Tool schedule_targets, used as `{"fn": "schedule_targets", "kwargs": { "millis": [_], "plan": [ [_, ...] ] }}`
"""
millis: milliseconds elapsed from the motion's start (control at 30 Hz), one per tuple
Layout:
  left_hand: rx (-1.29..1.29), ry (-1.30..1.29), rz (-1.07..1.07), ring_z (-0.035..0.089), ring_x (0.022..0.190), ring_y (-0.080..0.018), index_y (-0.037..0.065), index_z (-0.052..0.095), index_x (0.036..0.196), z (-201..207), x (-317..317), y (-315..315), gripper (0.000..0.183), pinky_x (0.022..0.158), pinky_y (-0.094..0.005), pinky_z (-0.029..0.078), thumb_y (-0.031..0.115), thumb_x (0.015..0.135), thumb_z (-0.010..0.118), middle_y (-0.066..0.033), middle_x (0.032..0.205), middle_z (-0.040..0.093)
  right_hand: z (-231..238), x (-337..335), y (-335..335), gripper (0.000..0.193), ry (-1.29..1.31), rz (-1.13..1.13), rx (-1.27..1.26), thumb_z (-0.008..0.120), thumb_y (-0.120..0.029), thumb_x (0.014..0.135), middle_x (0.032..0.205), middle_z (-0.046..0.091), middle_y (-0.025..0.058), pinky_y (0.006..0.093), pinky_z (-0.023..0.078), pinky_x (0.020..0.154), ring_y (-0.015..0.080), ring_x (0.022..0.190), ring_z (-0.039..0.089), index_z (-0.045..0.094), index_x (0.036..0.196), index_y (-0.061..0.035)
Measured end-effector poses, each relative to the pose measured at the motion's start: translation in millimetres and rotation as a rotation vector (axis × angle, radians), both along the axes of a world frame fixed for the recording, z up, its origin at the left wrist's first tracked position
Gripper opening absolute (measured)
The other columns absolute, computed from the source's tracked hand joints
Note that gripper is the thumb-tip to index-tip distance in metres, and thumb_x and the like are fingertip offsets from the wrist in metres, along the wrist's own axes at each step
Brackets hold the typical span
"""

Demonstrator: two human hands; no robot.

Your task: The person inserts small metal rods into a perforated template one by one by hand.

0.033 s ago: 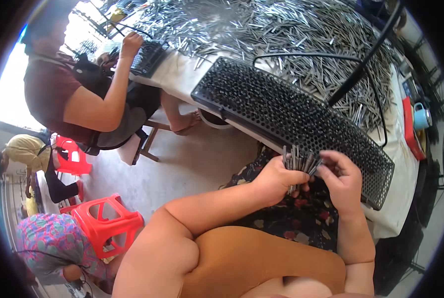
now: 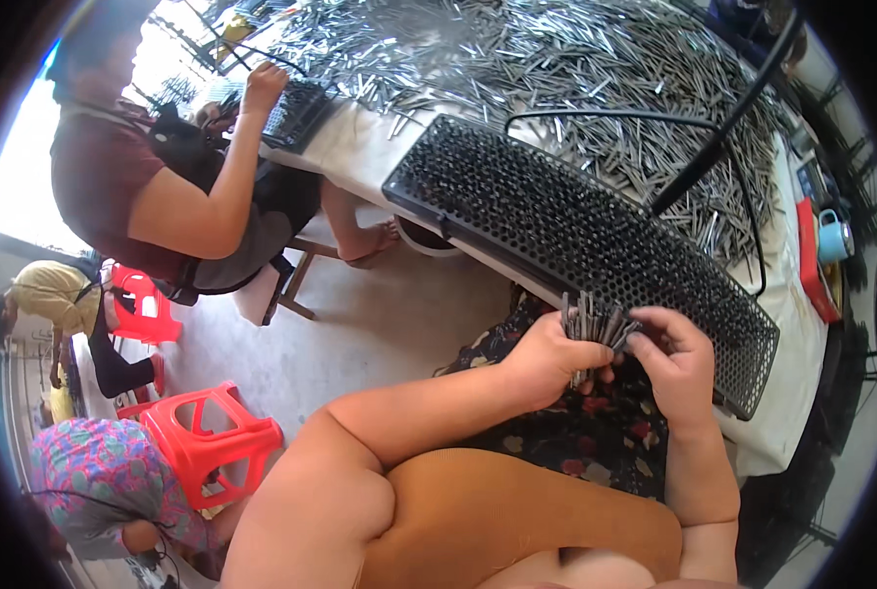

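Observation:
A bundle of thin grey metal strips stands in my left hand, with the fingers wrapped around its lower part. The upper ends fan out unevenly above the thumb. My right hand is at the bundle's right side, thumb and forefinger curled together against the strips. Whether a single strip is between those fingertips is too small to tell. Just beyond both hands lies a long black perforated rack, many of its round holes filled with dark pieces. Its near right end shows open holes.
A large heap of loose metal strips covers the cloth-topped table. A black lamp arm crosses above it. At right are a red box and a blue mug. A co-worker sits left; red stools stand behind.

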State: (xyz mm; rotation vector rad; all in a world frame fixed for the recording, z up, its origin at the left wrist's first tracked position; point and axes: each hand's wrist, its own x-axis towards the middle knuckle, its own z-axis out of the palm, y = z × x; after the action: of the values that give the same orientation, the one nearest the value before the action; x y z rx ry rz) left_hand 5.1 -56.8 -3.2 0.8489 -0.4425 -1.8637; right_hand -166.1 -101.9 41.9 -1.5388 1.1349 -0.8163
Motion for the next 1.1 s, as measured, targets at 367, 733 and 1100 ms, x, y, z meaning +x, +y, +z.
{"fn": "schedule_targets", "kwargs": {
  "millis": [367,733,1100],
  "plan": [
    [-0.087,-0.141,-0.036,0.061,0.063,-0.0096,0.005,0.062,0.097,9,6,-2,0.015,0.046,-0.0229,0.046,0.009,0.084,0.069,-0.0020,0.080,0.064,-4,0,3,0.015,-0.199,-0.028,0.226,0.063,0.004,0.087,0.090,0.066,0.0051,0.0194,0.048,0.065,0.0083,0.072,0.061,0.063,0.102,0.0009],
    [-0.130,-0.199,-0.042,0.060,0.063,-0.0087,0.006,0.060,0.099,5,11,-1,0.019,0.047,-0.0231,0.047,0.007,0.082,0.069,-0.0010,0.080,0.064,-6,10,5,0.027,-0.207,-0.067,0.131,0.063,0.004,0.088,0.094,0.066,0.0041,0.0194,0.048,0.061,0.0078,0.079,0.060,0.060,0.115,0.0005],
    [-0.109,-0.200,-0.035,0.059,0.059,-0.0090,0.006,0.059,0.099,5,5,6,0.019,0.044,-0.0239,0.046,0.006,0.082,0.067,-0.0012,0.079,0.064,-15,-1,6,0.025,-0.278,-0.094,0.115,0.063,0.004,0.088,0.094,0.067,0.0085,0.0212,0.052,0.060,0.0121,0.077,0.064,0.059,0.112,0.0000]
  ]
}}
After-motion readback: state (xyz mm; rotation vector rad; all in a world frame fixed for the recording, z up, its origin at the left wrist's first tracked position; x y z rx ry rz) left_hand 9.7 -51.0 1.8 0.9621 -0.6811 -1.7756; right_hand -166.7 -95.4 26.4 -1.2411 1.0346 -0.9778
